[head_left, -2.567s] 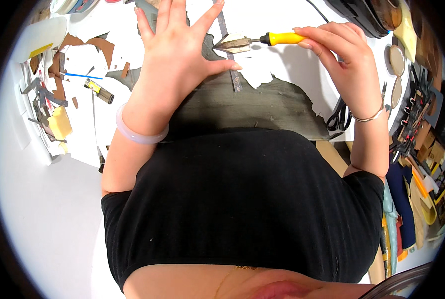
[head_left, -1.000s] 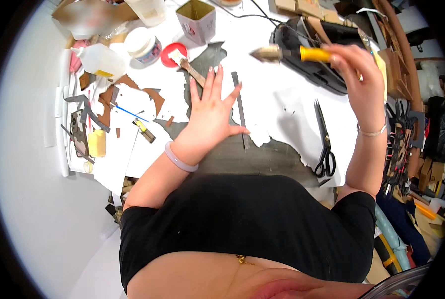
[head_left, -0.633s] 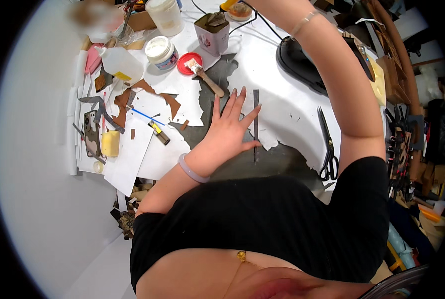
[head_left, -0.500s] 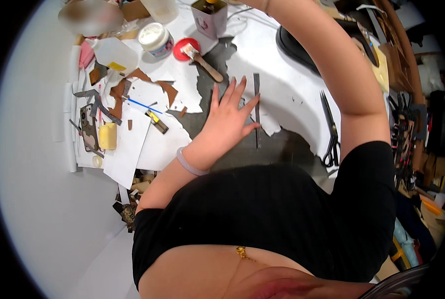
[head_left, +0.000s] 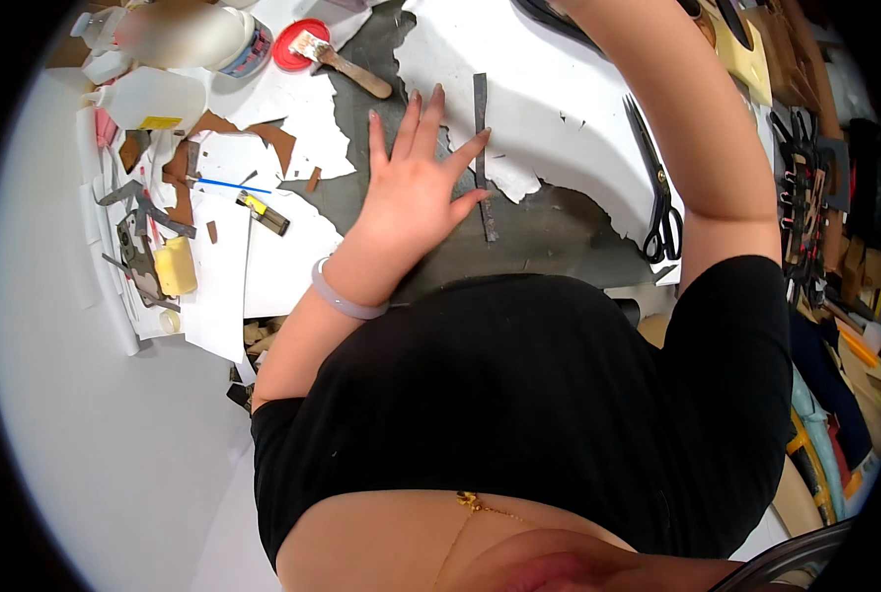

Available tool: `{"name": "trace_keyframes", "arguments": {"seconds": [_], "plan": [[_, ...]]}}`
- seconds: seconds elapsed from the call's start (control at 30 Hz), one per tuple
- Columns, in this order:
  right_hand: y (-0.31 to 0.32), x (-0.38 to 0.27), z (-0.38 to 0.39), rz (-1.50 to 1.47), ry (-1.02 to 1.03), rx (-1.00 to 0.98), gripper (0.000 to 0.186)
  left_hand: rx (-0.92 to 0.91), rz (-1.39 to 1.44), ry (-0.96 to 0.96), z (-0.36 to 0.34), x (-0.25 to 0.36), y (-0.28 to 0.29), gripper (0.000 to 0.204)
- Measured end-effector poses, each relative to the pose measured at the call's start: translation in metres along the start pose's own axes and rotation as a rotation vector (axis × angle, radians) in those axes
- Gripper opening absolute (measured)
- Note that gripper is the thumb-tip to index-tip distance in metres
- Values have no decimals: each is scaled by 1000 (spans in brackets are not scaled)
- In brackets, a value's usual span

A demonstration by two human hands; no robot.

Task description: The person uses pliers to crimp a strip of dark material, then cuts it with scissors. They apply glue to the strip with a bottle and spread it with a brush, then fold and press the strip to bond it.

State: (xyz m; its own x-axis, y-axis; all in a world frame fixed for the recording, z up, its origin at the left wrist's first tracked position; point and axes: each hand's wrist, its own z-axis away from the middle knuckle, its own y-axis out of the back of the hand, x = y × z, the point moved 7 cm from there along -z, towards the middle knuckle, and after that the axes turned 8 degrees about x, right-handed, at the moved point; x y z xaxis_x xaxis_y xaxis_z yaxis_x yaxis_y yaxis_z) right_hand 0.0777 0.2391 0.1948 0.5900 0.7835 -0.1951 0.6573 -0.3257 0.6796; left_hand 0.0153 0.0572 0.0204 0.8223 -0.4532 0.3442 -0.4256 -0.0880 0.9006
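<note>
My left hand (head_left: 416, 173) lies spread open over the dark grey mat (head_left: 519, 242) and torn white paper (head_left: 519, 89); its index finger and thumb rest on or beside a narrow dark strip (head_left: 481, 109), with nothing gripped. My right arm (head_left: 707, 138) reaches up past the top edge, so that hand is out of sight. Near that arm lie black scissors (head_left: 657, 197). Beyond my left fingertips a wooden-handled brush (head_left: 356, 74) rests on a red lid (head_left: 296, 39).
A translucent bottle (head_left: 144, 104), brown scraps (head_left: 280, 143), a yellow block (head_left: 174, 266), a phone (head_left: 129, 252) and a lighter (head_left: 268, 217) crowd the left. A black appliance (head_left: 549, 20) is at top; a tool rack (head_left: 805, 197) stands right.
My right hand carried the yellow-handled pointed tool upward toward the tin and out of sight. My left hand stays spread on the work. The view has shifted, so tabletop items now appear higher.
</note>
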Motion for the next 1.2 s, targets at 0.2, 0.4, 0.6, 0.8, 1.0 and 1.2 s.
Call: {"name": "trace_keyframes", "arguments": {"seconds": [0.2, 0.4, 0.6, 0.8, 1.0, 1.2], "plan": [[0, 19, 145, -437, -206, -505, 22, -88, 119, 29, 9, -1, 15, 63], [-25, 26, 188, -580, -283, -636, 24, 21, 84, 2, 2, 0, 6, 47], [-42, 31, 181, -572, -215, -656, 15, 9, 61, 31, 1, -3, 0, 46], [-55, 37, 171, -623, -213, -747, 9, -55, 72, 46, -1, -6, -4, 47], [-64, 39, 168, -634, -171, -843, 8, -87, 96, 65, -2, -8, -5, 51], [-65, 39, 165, -567, -180, -925, 12, -104, 94, 72, -3, -7, -5, 55]]}}
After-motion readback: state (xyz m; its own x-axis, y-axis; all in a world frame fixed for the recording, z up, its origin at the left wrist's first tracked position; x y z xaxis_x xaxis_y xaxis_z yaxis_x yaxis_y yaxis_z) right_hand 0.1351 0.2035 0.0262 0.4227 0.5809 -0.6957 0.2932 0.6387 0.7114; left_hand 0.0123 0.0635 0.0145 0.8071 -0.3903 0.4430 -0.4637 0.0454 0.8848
